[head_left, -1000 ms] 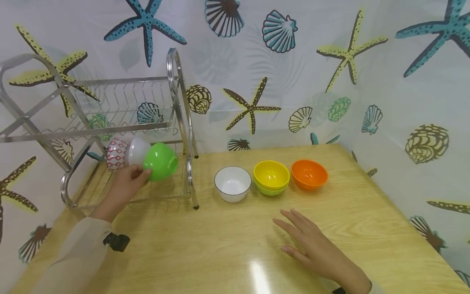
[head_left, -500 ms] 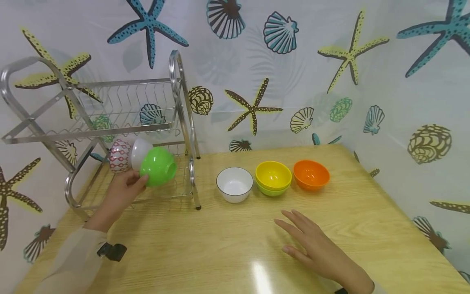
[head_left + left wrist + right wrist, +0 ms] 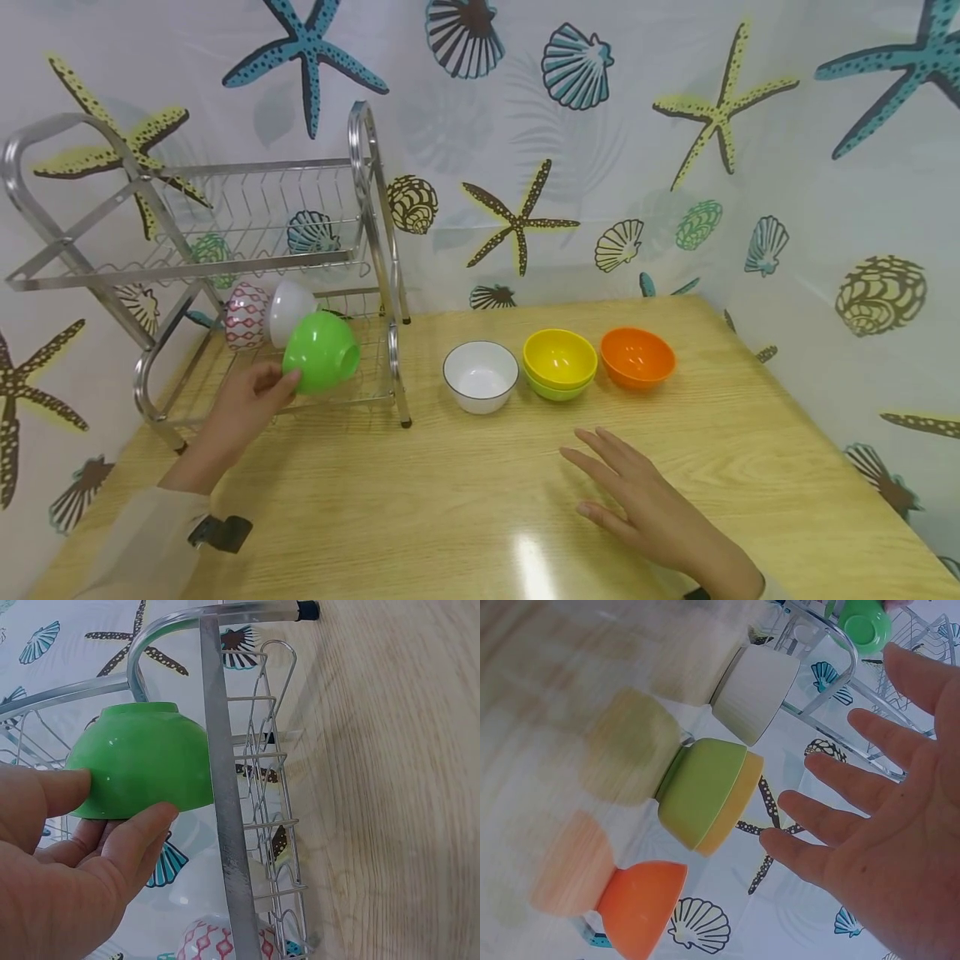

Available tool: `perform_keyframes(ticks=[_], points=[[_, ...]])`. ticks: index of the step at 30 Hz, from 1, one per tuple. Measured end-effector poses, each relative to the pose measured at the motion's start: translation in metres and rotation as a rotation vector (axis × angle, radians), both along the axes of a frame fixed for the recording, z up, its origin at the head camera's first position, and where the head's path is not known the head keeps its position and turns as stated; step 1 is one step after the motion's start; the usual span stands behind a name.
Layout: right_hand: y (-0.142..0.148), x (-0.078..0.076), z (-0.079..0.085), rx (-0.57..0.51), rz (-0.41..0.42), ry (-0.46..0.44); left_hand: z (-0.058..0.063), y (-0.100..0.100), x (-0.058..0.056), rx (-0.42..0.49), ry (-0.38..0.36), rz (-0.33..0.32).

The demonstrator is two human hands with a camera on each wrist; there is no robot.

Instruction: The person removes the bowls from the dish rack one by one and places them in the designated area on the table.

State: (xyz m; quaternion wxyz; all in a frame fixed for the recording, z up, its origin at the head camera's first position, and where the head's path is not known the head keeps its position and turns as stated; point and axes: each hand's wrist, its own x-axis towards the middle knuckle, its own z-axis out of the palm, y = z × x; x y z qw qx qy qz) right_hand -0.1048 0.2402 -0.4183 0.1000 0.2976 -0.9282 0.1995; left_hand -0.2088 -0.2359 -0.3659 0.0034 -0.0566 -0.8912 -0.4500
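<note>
My left hand point(image 3: 243, 408) pinches the rim of a bright green bowl point(image 3: 322, 352), thumb on the outside and fingers at the opening. The bowl is tipped on its side, its foot facing right, at the front of the rack's lower shelf. Behind it on that shelf stand a white bowl point(image 3: 291, 310) and a red-patterned white bowl point(image 3: 247, 317), both on edge. In the left wrist view the green bowl point(image 3: 142, 761) overlaps a flat metal bar of the rack. My right hand point(image 3: 648, 508) hovers over the table's right part, fingers spread, holding nothing.
A two-tier metal dish rack point(image 3: 375, 250) stands at the left of the wooden table point(image 3: 420, 508). Right of it are a white bowl with a dark rim point(image 3: 481, 379), a yellow bowl point(image 3: 560, 358) nested in a light green bowl point(image 3: 557, 392), and an orange bowl point(image 3: 637, 358).
The left hand has drawn the green bowl slightly down and toward me, away from the white bowl behind it. The right hand stays almost still.
</note>
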Motion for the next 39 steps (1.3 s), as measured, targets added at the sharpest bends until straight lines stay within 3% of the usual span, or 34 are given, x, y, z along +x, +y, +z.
perform_keyframes(ticks=[10, 14, 17, 21, 24, 33, 39], points=[[-0.002, 0.001, 0.0, 0.005, -0.014, -0.013, -0.005, -0.005, 0.012, 0.031, 0.024, -0.008], [-0.003, 0.002, -0.001, 0.011, -0.015, -0.016, -0.007, -0.006, 0.017, 0.105, 0.056, -0.039], [-0.002, 0.002, -0.002, 0.015, -0.012, -0.007, -0.007, -0.006, 0.021, 0.144, 0.027, -0.041], [-0.001, 0.002, -0.004, 0.022, -0.01, 0.003, -0.004, -0.006, 0.026, 0.119, -0.037, -0.009], [-0.002, 0.001, -0.005, 0.022, -0.007, 0.006, -0.003, -0.006, 0.03, 0.108, -0.036, 0.005], [-0.004, 0.002, -0.004, 0.017, -0.007, 0.005, -0.002, -0.004, 0.043, 0.03, 0.058, 0.071], [-0.004, 0.001, -0.002, 0.018, -0.007, 0.003, -0.001, -0.001, 0.049, -0.004, 0.146, 0.066]])
